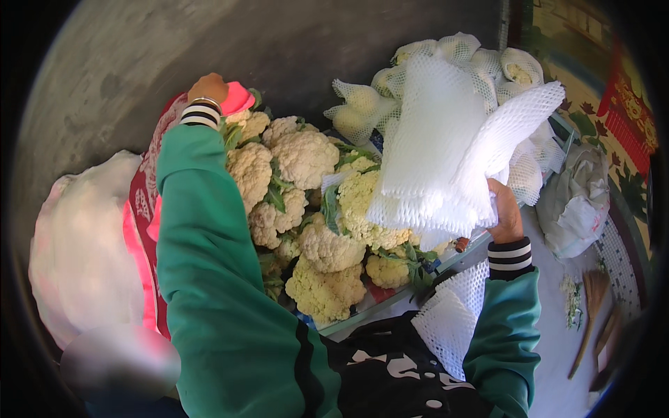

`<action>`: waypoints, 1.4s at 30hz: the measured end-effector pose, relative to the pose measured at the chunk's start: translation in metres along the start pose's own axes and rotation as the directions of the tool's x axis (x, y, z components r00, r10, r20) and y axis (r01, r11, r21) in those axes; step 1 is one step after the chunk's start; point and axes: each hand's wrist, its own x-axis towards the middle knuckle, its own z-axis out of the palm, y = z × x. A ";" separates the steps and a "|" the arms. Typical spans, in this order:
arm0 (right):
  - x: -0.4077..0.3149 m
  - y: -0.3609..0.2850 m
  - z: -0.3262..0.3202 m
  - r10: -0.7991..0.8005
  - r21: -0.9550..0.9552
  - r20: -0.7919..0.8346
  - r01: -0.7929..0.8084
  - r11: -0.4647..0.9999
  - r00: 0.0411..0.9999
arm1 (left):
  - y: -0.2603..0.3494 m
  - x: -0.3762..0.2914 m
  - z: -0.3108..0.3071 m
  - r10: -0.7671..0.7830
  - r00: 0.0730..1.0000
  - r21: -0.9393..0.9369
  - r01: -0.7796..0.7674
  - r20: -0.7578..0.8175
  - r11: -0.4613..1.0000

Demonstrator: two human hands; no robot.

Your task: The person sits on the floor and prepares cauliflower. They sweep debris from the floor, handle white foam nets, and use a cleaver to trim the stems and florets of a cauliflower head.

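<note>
My left hand is closed at the far left, gripping the edge of a pink and red patterned cloth; its fingertips are hidden. Several cauliflower heads with some green leaves are piled on a glass-edged table right of my left arm. My right hand holds a bunch of white foam net sleeves above the right side of the pile. Behind this bunch lie several cauliflowers in foam nets. Another foam net sleeve rests against my front, beside my right forearm.
A large, pale, full sack stands at the left. A grey wall rises behind the table. On the floor at right are a white woven sack, a straw broom and leaf scraps. A blurred round shape covers the lower left.
</note>
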 end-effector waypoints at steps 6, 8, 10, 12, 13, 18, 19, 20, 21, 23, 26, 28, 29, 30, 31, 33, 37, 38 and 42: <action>0.007 -0.001 0.004 0.003 0.044 -0.037 -0.001 0.999 0.999 | -0.119 0.091 0.024 0.116 0.797 0.364 0.135 -0.592 0.922; 0.007 -0.004 0.002 -0.085 -0.135 0.048 0.091 0.987 0.995 | -0.191 0.085 0.005 0.002 0.748 0.510 0.450 -0.663 0.733; 0.009 -0.004 0.001 -0.062 -0.107 0.067 0.069 0.992 0.996 | -0.250 0.063 -0.013 -0.531 0.269 -0.264 0.638 -0.804 0.723; 0.011 -0.002 0.001 -0.049 -0.022 0.115 0.052 0.998 0.992 | -0.287 0.019 -0.013 -0.517 0.143 -0.312 0.654 -0.844 0.689; 0.013 -0.001 0.002 -0.046 0.013 0.152 0.045 0.999 0.987 | -0.296 -0.006 -0.006 -0.546 0.167 -0.355 0.599 -0.821 0.717; 0.013 0.003 -0.002 -0.124 -0.347 0.184 0.182 0.920 0.975 | -0.278 -0.095 0.053 -0.987 0.105 -0.721 0.674 -0.121 0.161; 0.012 0.002 -0.005 -0.167 -0.419 0.287 0.280 0.864 0.943 | -0.276 -0.099 0.055 -0.972 0.007 -0.759 0.623 -0.235 0.188; 0.013 -0.001 -0.008 -0.062 -0.342 0.185 0.124 0.932 0.981 | -0.273 -0.098 0.056 -0.926 -0.113 -0.784 0.575 -0.360 0.234; 0.012 -0.003 -0.012 -0.040 -0.213 0.133 0.068 0.975 0.990 | -0.268 -0.098 0.057 -0.888 -0.208 -0.809 0.533 -0.411 0.249; 0.008 -0.007 -0.020 0.016 0.033 0.066 -0.018 0.999 0.998 | -0.263 -0.096 0.038 -0.751 -0.100 -0.747 0.247 -0.653 0.617; 0.007 -0.011 -0.029 -0.042 0.042 -0.027 0.043 0.998 0.999 | -0.228 -0.110 0.000 -0.647 0.368 -0.744 -0.321 -0.668 0.586; 0.008 -0.012 -0.032 -0.073 0.039 -0.042 0.075 0.996 0.996 | -0.185 -0.144 -0.022 -0.472 0.687 -0.833 -0.467 -0.553 0.297; 0.009 -0.013 -0.032 -0.080 0.029 -0.040 0.081 0.996 0.996 | -0.162 -0.166 -0.033 -0.420 0.790 -0.894 -0.372 -0.446 0.249; 0.011 -0.012 -0.030 -0.083 0.022 -0.036 0.083 0.996 0.996 | -0.139 -0.188 -0.042 -0.248 0.878 -0.904 -0.356 -0.410 0.235; 0.013 -0.011 -0.026 -0.084 0.010 -0.023 0.084 0.996 0.996 | -0.114 -0.210 -0.046 -0.255 0.927 -0.955 -0.236 -0.277 0.179; 0.019 -0.007 -0.014 -0.081 -0.012 0.008 0.082 0.997 0.997 | -0.070 -0.246 -0.054 -0.108 0.987 -0.989 -0.105 -0.117 0.107; 0.032 0.016 0.030 -0.055 -0.085 0.123 0.066 0.994 0.991 | -0.021 -0.304 -0.059 -0.027 0.996 -0.980 -0.076 -0.082 0.184; 0.036 0.024 0.046 -0.045 -0.112 0.166 0.064 0.992 0.985 | -0.017 -0.317 -0.060 -0.066 0.994 -0.975 -0.077 -0.092 0.206; 0.041 0.064 0.113 -0.001 -0.270 0.337 0.098 0.958 0.942 | -0.027 -0.336 -0.069 -0.135 0.945 -0.939 -0.266 -0.299 0.219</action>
